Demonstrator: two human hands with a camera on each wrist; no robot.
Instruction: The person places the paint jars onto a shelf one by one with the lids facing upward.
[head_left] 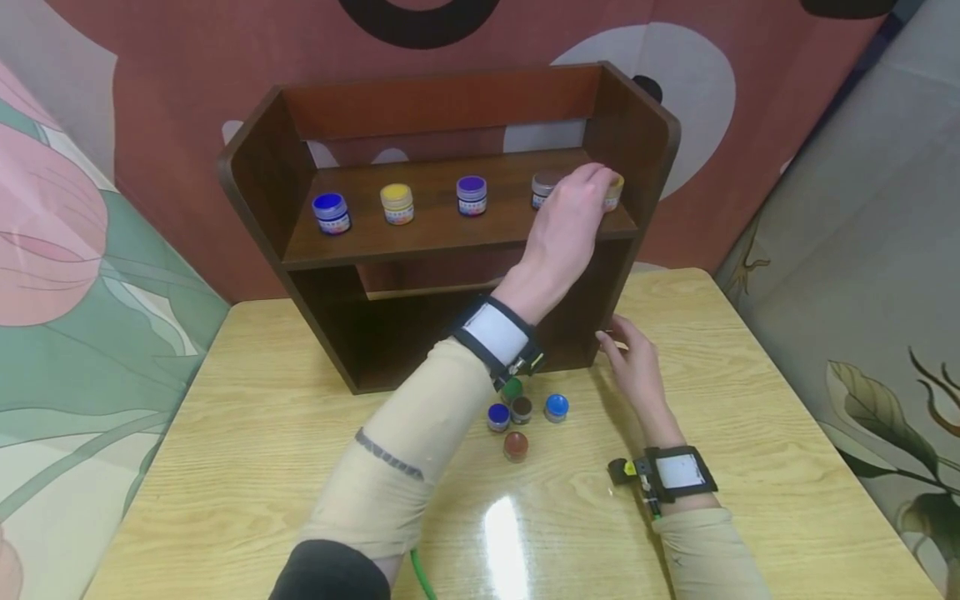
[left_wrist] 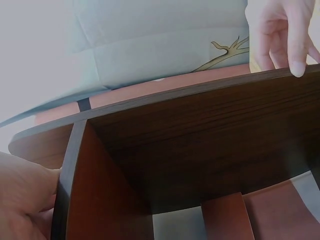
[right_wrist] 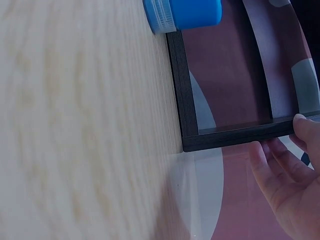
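Note:
My left hand (head_left: 566, 221) reaches over the upper board of a dark brown wooden shelf (head_left: 405, 248), its fingers at a small yellow paint jar (head_left: 613, 195) by the right end. The hand partly covers this jar; in the left wrist view, the board hides the fingertips of the left hand (left_wrist: 22, 195). Low on the shelf's right side panel (right_wrist: 235, 137), my right hand (head_left: 636, 367) grips the front edge, thumb on one face and fingers on the other. Left of the left hand stand a clear-lidded jar (head_left: 542, 190), a purple jar (head_left: 472, 197), a yellow-lidded jar (head_left: 397, 204) and a blue jar (head_left: 332, 213).
On the wooden table (head_left: 247, 467), before the shelf, are a green jar (head_left: 512, 389), a dark brown jar (head_left: 521, 409), a dark blue jar (head_left: 498, 417), a light blue jar (head_left: 557, 407) and a reddish-brown jar (head_left: 516, 446). Patterned cloth (head_left: 187, 167) hangs behind.

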